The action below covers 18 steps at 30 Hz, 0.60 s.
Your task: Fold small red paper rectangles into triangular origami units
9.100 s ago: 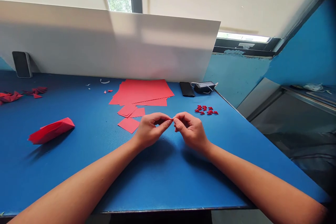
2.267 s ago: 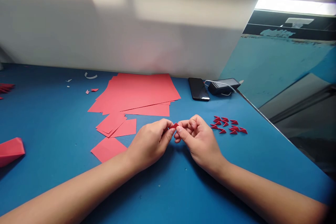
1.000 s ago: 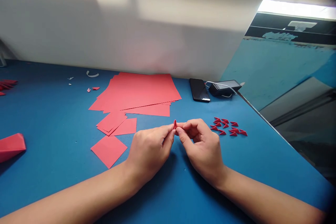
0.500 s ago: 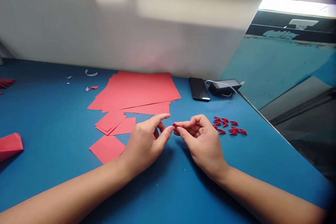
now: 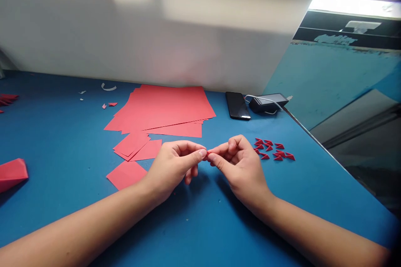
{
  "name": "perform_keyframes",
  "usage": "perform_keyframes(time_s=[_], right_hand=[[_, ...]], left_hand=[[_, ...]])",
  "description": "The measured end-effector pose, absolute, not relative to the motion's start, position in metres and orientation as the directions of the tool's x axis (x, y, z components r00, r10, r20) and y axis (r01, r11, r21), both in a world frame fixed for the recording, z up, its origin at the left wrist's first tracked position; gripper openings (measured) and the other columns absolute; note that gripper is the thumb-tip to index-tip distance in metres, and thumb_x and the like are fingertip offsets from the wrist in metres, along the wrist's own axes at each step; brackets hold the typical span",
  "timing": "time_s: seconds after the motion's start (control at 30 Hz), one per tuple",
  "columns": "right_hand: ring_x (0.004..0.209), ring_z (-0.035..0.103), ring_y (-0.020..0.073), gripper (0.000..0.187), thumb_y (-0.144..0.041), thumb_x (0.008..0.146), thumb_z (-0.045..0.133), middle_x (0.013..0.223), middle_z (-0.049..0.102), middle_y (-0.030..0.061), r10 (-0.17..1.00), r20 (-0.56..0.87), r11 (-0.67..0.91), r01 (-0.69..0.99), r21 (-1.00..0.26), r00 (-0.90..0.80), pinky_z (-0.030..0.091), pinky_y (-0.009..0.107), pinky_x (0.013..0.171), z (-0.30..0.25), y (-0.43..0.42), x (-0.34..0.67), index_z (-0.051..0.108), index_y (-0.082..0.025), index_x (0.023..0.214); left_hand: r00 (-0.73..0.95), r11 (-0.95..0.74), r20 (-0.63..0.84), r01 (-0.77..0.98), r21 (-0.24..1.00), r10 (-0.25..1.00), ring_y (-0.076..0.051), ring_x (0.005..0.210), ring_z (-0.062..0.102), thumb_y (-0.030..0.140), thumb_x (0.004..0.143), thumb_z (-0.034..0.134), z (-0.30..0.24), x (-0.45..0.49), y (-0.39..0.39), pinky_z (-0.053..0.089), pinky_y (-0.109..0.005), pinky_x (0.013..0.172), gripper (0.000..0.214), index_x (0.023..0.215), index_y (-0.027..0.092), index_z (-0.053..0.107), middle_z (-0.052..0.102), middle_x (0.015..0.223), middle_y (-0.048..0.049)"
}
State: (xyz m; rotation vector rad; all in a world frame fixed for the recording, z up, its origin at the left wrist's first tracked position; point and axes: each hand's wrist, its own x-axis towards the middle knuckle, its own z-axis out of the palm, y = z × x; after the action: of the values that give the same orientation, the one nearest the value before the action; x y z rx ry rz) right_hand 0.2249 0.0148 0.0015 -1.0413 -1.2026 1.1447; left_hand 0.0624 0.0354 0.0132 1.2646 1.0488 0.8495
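Between the fingertips of both hands is a small folded piece of red paper (image 5: 208, 155), mostly covered by the fingers. My left hand (image 5: 175, 164) pinches its left end with thumb and forefinger, the other fingers curled below. My right hand (image 5: 242, 167) grips the right end between thumb and forefinger. Several small folded red paper triangles (image 5: 278, 146) lie on the blue table just right of my right hand. Loose red paper pieces (image 5: 131, 144) lie left of my left hand, with another red square (image 5: 127, 175) partly behind my left wrist.
A stack of large red sheets (image 5: 169, 106) lies at the back against the white wall (image 5: 194, 50). Right of it are a black phone (image 5: 238, 106) and a black device (image 5: 268, 102) with a white cable. Paper scraps (image 5: 108, 87) and a red folded object (image 5: 12, 174) are at left.
My left forefinger has come down from its raised position onto the red paper and now pinches it with the thumb. My right hand has stayed nearly in place.
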Motion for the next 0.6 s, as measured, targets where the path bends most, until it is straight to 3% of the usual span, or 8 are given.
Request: perform_keyframes(time_s=[0.13, 0.4, 0.6], right_hand=[[0.064, 0.061, 0.0133, 0.045, -0.025, 0.072, 0.074, 0.068, 0.065, -0.0047, 0.998, 0.044, 0.037, -0.153, -0.988, -0.041, 0.049, 0.027, 0.064, 0.005, 0.019, 0.228, 0.03, -0.024, 0.077], [0.081, 0.064, 0.0148, 0.029, -0.024, 0.079, 0.07, 0.086, 0.066, -0.0002, 0.984, 0.145, 0.14, -0.051, -0.989, -0.107, 0.051, 0.031, 0.078, -0.003, 0.017, 0.227, 0.042, -0.023, 0.085], [0.071, 0.062, 0.0134, 0.039, -0.026, 0.076, 0.073, 0.077, 0.067, -0.0021, 0.994, 0.094, 0.088, -0.096, -0.992, -0.062, 0.05, 0.029, 0.07, -0.001, 0.019, 0.226, 0.034, -0.023, 0.074]], left_hand=[[0.37, 0.045, -0.112, 0.186, 0.981, 0.922, -0.008, 0.038, 0.05, 0.038, 0.082, 0.063, 0.017, 0.061, 0.037, 0.04, -0.019, 0.038, 0.025, 0.08, 0.014, 0.066, 0.057, 0.052, 0.0028], [0.382, -0.302, 0.124, 0.449, 0.841, 0.916, -0.009, 0.045, 0.051, 0.026, 0.089, 0.049, 0.017, 0.061, 0.035, 0.038, -0.02, 0.043, 0.018, 0.076, 0.018, 0.057, 0.06, 0.057, 0.0017], [0.419, -0.464, 0.264, 0.505, 0.728, 0.869, -0.012, 0.061, 0.056, 0.026, 0.093, 0.046, 0.008, 0.06, 0.034, 0.042, -0.022, 0.056, 0.017, 0.086, 0.018, 0.06, 0.064, 0.076, -0.002]])
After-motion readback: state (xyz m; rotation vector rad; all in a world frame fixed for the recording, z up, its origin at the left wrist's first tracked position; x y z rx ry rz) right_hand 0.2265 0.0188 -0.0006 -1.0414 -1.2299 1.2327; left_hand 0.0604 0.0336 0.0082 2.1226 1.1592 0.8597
